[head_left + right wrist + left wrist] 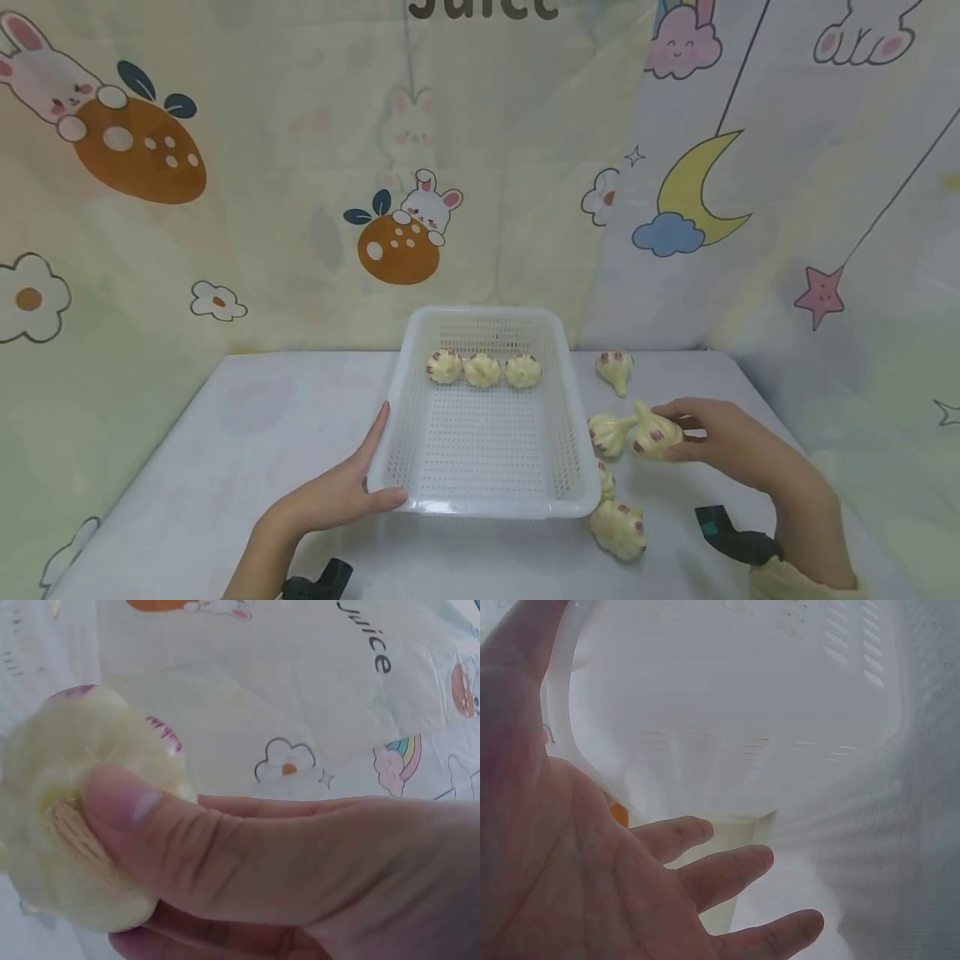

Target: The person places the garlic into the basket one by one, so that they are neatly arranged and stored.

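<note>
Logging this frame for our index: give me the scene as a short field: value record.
container: white perforated plastic basket
contents: three garlic bulbs, in a row toward the far end
left hand: at basket's near-left corner, thumb on rim
right hand: holds one garlic bulb, right of basket
others: three loose bulbs right of basket; apparently another, partly hidden
backdrop: cartoon-print sheet

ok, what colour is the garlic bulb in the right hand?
Garlic bulb: pale cream with purple-red streaks; best in right wrist view.
</note>
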A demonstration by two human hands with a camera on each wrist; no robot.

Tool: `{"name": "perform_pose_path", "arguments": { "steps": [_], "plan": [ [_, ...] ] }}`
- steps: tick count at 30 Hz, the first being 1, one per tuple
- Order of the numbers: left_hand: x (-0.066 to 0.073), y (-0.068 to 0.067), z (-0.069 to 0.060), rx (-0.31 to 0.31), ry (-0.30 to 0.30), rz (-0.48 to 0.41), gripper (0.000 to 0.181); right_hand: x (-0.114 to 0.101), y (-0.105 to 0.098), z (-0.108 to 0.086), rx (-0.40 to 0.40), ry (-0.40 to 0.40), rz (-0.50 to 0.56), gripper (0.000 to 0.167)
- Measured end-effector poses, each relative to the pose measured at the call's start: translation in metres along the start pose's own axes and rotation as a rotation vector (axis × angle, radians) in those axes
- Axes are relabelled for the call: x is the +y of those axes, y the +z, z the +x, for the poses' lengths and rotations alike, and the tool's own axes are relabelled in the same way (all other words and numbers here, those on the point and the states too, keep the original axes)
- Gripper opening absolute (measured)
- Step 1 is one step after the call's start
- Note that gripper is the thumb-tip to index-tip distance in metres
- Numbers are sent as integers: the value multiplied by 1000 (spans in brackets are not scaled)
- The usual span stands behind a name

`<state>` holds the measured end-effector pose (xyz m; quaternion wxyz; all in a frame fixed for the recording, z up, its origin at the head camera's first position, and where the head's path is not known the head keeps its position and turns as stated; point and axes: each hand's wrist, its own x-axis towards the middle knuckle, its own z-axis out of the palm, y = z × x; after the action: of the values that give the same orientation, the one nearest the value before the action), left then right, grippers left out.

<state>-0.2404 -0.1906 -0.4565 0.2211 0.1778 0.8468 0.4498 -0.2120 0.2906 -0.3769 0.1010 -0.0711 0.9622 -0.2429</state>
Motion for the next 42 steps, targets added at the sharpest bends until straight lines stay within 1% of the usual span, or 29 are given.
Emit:
{"name": "perform_pose_path", "arguments": {
  "steps": [6, 9, 13, 15, 22, 25, 29, 31, 35, 37, 40, 42],
  "plan": [
    [0, -1, -1, 4, 5, 5, 110, -15, 2, 1, 84, -87, -15, 58],
    [0, -1, -1, 3, 7, 5, 110, -22, 4, 3, 139, -139, -22, 54],
    [3, 0, -3, 2, 9, 6, 111, -29, 10, 6, 193, -181, -26, 54],
    [3, 0, -5, 4, 10, 2, 111, -33, 13, 10, 212, -188, -27, 55],
    [1, 0, -5, 20, 0, -3, 110, -42, 25, 19, 301, -255, 26, 57],
    [2, 1, -4, 25, 7, 3, 110, -46, 30, 21, 349, -255, 29, 58],
    [3, 2, -2, 24, 16, 4, 110, -53, 39, 24, 410, -263, 61, 59],
    [2, 2, 0, 23, 16, 5, 110, -59, 45, 26, 455, -297, 82, 60],
    [-2, 3, 2, 22, 13, 1, 110, -72, 55, 32, 579, -393, 117, 61],
    [-3, 2, 2, 22, 16, -2, 110, -77, 60, 36, 625, -430, 143, 61],
    [-3, 1, 2, 17, 23, -5, 111, -81, 66, 42, 651, -466, 185, 60],
    [-3, 0, 1, 14, 23, -4, 111, -83, 69, 47, 637, -467, 231, 60]
  ]
}}
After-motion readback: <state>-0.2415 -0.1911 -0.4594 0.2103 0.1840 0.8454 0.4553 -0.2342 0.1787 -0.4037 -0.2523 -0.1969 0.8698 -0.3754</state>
